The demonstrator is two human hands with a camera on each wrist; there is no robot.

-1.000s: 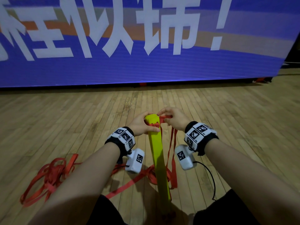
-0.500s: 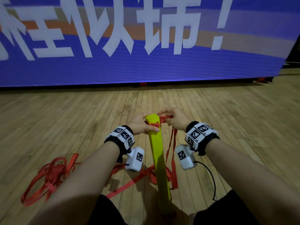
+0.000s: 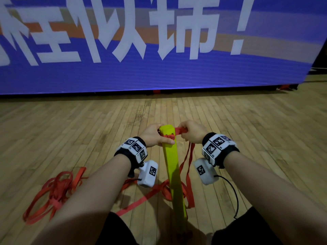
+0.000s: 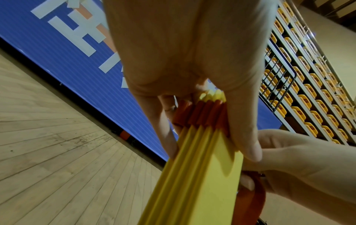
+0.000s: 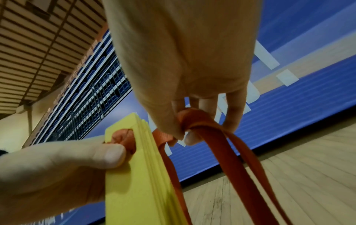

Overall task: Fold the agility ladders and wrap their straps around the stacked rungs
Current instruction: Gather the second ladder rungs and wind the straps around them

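A stack of yellow ladder rungs stands on end between my knees, top end up. My left hand grips the stack near its top, thumb across the front face. My right hand pinches a bunch of red strap just right of the top end, where the strap leaves the rungs' slots. Strap loops hang from that hand down the right side of the stack. More red strap lies tangled on the floor at the left.
Wooden gym floor spreads all around. A large blue banner wall with white characters closes off the far side. White wrist cameras hang under both wrists, with a black cable by the right arm. Tiered seats show at the side.
My right hand has drawn the strap bunch slightly to the right, away from the top of the rungs. The left hand and the stack stay put.
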